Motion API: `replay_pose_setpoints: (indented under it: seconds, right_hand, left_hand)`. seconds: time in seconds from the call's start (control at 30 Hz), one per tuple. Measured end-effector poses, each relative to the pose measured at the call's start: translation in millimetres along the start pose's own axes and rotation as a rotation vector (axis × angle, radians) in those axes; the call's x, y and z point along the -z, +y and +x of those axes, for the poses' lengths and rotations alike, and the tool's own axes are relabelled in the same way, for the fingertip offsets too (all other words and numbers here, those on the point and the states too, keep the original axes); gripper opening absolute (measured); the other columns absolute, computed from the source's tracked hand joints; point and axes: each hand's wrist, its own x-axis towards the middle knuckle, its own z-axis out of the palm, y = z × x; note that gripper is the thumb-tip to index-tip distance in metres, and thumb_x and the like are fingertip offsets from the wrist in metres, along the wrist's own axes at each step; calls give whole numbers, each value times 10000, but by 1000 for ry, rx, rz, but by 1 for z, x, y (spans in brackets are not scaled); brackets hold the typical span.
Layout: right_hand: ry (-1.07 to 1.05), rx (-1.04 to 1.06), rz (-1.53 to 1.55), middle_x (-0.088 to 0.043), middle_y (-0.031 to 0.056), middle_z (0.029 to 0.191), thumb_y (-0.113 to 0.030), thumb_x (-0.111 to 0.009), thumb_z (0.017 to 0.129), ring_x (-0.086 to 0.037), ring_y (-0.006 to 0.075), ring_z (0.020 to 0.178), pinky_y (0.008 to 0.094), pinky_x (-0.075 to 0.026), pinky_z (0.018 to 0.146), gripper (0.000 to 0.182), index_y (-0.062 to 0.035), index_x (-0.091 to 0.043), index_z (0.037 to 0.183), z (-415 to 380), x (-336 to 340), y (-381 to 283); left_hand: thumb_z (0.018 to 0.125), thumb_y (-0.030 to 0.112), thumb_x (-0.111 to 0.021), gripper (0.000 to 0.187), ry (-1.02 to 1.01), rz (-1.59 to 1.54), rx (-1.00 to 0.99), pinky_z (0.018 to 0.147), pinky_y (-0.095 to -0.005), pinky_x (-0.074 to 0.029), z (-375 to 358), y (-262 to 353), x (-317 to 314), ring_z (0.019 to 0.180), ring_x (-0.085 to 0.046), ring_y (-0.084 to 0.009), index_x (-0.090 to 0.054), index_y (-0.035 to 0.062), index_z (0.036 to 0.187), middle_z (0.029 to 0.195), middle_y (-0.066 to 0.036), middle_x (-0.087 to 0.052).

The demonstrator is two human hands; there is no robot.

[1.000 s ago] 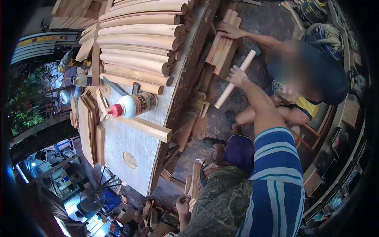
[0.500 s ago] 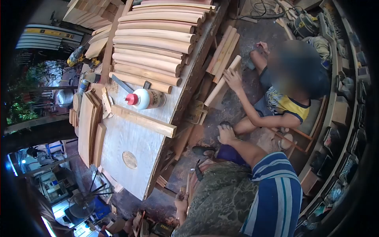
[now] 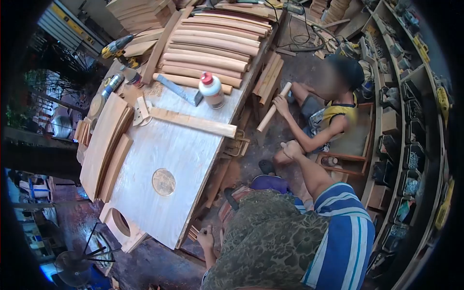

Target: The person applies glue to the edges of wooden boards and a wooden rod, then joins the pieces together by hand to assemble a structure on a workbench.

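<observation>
My right hand reaches out at the end of my bare forearm, near the seated co-worker's knee, its fingers curled in and nothing visible in them. Low beside the table's near corner is my left hand, fingers closed; anything inside them is hidden. A co-worker sits on the right with a hand around a round wooden rod. On the table stand a white glue bottle with a red cap, a flat wooden bar and a row of rounded wooden rods.
Stacked curved boards lie on the table's left side, with a yellow drill behind. Shelves with bins line the right. A black fan is at the lower left. Cables lie on the floor at the back.
The view has shifted and turned. My right hand has drawn its spread fingers in and lifted from the dark object near the floor. The co-worker's head has turned; the rod is still in hand.
</observation>
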Motion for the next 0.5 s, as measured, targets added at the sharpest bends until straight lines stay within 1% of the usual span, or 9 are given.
replay_pose_setpoints:
  seconds: [0.07, 0.13, 0.17, 0.2, 0.3, 0.37, 0.4, 0.47, 0.5]
  right_hand:
    - [204, 61, 72, -737, 223, 971, -327, -540, 975, -694, 436, 976, 499, -544, 897, 367, -35, -756, 1027, -12, -13, -23]
    - [246, 151, 160, -736, 220, 954, -313, -554, 975, -696, 433, 965, 496, -546, 888, 341, -33, -748, 994, -37, -16, -44]
    - [267, 233, 254, -735, 218, 938, -299, -569, 976, -697, 431, 955, 494, -548, 878, 319, -31, -740, 961, -56, -15, -55]
    - [256, 262, 237, -735, 218, 938, -299, -569, 976, -697, 431, 955, 494, -548, 878, 319, -31, -740, 961, -74, -8, -68]
    - [222, 237, 404, -728, 217, 900, -274, -608, 968, -697, 443, 906, 510, -542, 842, 276, -26, -726, 944, -100, 24, -101]
    - [490, 175, 314, -720, 211, 840, -248, -613, 967, -708, 413, 850, 505, -534, 785, 262, -10, -721, 949, -98, 45, -105]
    - [588, 227, 304, -701, 179, 745, -273, -631, 980, -714, 308, 729, 450, -524, 690, 302, 16, -704, 932, -99, 64, -116]
    - [580, 160, 599, -659, 137, 672, -325, -626, 1004, -667, 185, 645, 369, -498, 617, 370, 31, -688, 926, -104, 103, -149]
    - [658, 267, 621, -645, 110, 660, -322, -630, 1007, -640, 154, 632, 346, -489, 603, 361, 28, -686, 937, -100, 117, -161]
  left_hand:
    - [920, 209, -728, 246, 1, 22, -9, 792, -350, -548, 11, 7, 16, 827, -721, -212, -753, -35, 891, 883, -168, -753]
    - [935, 170, -694, 228, 51, 73, -260, 838, -351, -548, 18, -6, 21, 912, -729, -229, -742, -41, 1004, 946, -179, -752]
    - [935, 170, -694, 228, 62, 55, -243, 838, -351, -548, 18, -11, 25, 912, -729, -229, -742, -41, 1004, 946, -179, -752]
    - [938, 161, -686, 250, 36, -24, -270, 860, -348, -548, 22, -12, 28, 943, -728, -235, -720, -43, 1079, 988, -186, -748]
    - [942, 148, -680, 328, 4, -196, -253, 883, -343, -553, 25, -7, 32, 973, -727, -238, -670, -49, 1204, 1056, -190, -742]
    - [942, 146, -683, 372, -29, -277, -212, 884, -340, -557, 17, -2, 34, 973, -726, -234, -642, -53, 1253, 1082, -187, -740]
    - [941, 148, -692, 378, -47, -330, -203, 882, -337, -560, 12, 1, 35, 975, -724, -225, -639, -59, 1253, 1076, -184, -741]
    - [939, 150, -701, 385, -55, -407, -185, 879, -334, -564, 4, 13, 36, 977, -721, -216, -637, -64, 1253, 1071, -181, -741]
    - [945, 156, -706, 385, -84, -413, -190, 874, -332, -565, -2, 20, 38, 984, -715, -206, -637, -61, 1255, 1085, -173, -740]
